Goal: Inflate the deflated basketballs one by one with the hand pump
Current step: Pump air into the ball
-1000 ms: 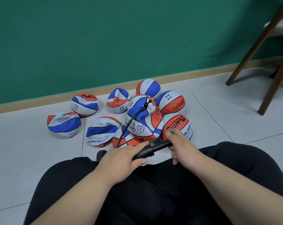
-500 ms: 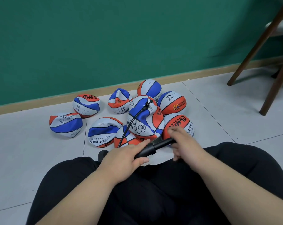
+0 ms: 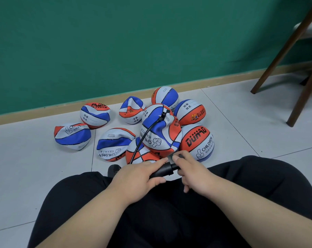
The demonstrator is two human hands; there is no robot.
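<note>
Left hand [image 3: 135, 178]: wrapped round the black plastic hand pump [image 3: 162, 170] barrel, bracing it at lower centre.
Right hand [image 3: 191, 170]: closed on the handle, ready to stroke.
Hosed ball: the crumpled red, white and blue basketball [image 3: 160, 131], mid-frame, propped on the pile, valve up.

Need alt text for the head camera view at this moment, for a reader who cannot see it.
A seated person's left hand grips a black hand pump while the right hand holds its handle end; its hose runs to a crumpled red, white and blue basketball. Similar balls, mostly deflated, lie around it on a grey tiled floor by a green wall.
</note>
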